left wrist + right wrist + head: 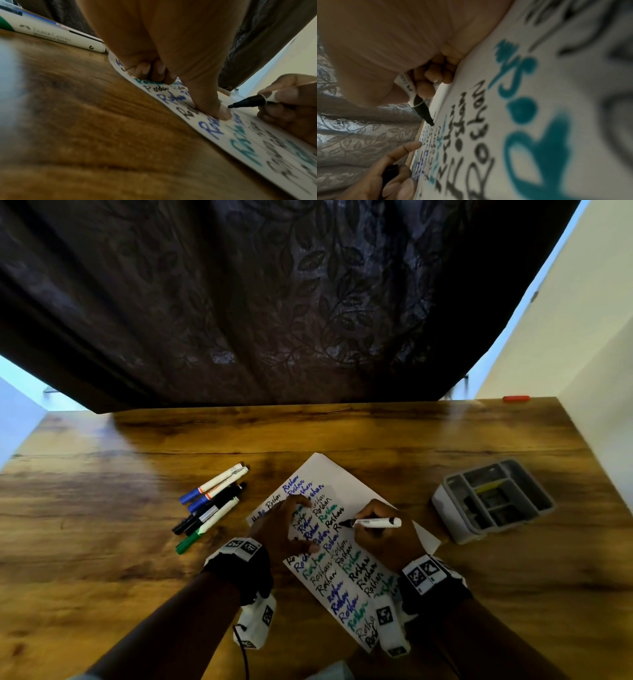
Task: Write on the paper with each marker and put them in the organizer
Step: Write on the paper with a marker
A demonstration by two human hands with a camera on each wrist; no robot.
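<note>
A wooden table (pixel 342 433) is seen, with a white paper (pixel 346 474) covered in handwriting laid at an angle on it. Left of the paper, well apart, a cluster of markers (pixel 210 503) with blue, black and green caps is laid. Right of the paper a grey organizer (pixel 448 515) is set. Far beyond the paper, at the table's back edge, a small red object (pixel 516 398) is seen.

Six markers in all: five loose markers (pixel 209 506) bunched at middle left of the frame, two blue-capped, two black, one green, plus one black-tipped marker (pixel 375 522) in the right hand (pixel 387 539). One black cap (pixel 390 171) in the left hand (pixel 284 530). One sheet of paper (pixel 342 474). One gray organizer (pixel 445 503) at right. One small red thing (pixel 515 398) at the far edge of the table (pixel 376 433).
</note>
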